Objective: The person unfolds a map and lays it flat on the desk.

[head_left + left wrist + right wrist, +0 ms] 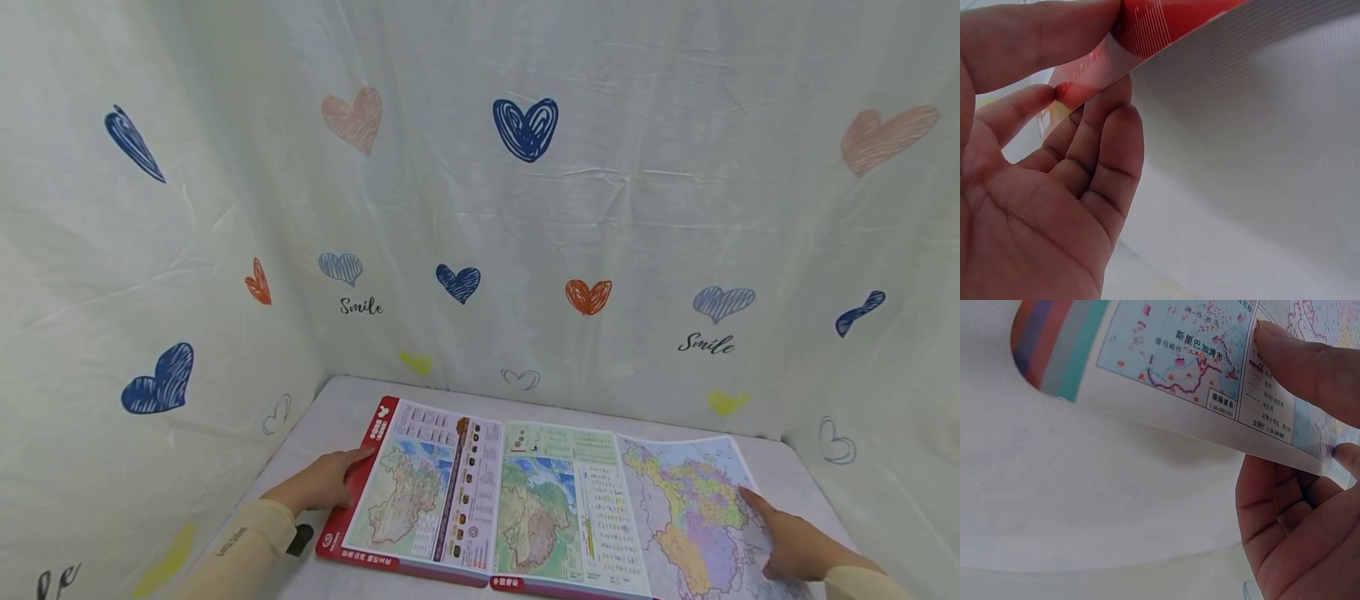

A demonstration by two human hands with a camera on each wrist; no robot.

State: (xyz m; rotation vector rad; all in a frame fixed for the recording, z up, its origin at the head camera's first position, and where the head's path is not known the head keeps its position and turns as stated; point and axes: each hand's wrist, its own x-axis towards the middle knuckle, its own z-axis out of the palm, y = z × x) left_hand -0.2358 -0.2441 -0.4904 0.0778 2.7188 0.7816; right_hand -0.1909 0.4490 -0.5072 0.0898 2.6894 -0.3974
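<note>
A fold-out map [537, 525] lies spread in three panels on the table. Its left panel has a red border strip [358, 492], and the right panel shows a pastel political map. My left hand [322, 481] pinches that red strip at the left edge, thumb on top and fingers underneath, as the left wrist view shows. At the opposite edge, my right hand [798, 542] grips the right panel. In the right wrist view, the thumb [1310, 369] presses on the printed face while the other fingers [1260, 506] curl beneath the sheet. A striped rounded corner [1054, 350] shows there.
The pale table [315, 429] surrounds the map, with its far edge close to a light curtain [450, 208] printed with hearts and "Smile". A small black object [300, 540] shows beside my left wrist. Curtain walls stand at the left and right too.
</note>
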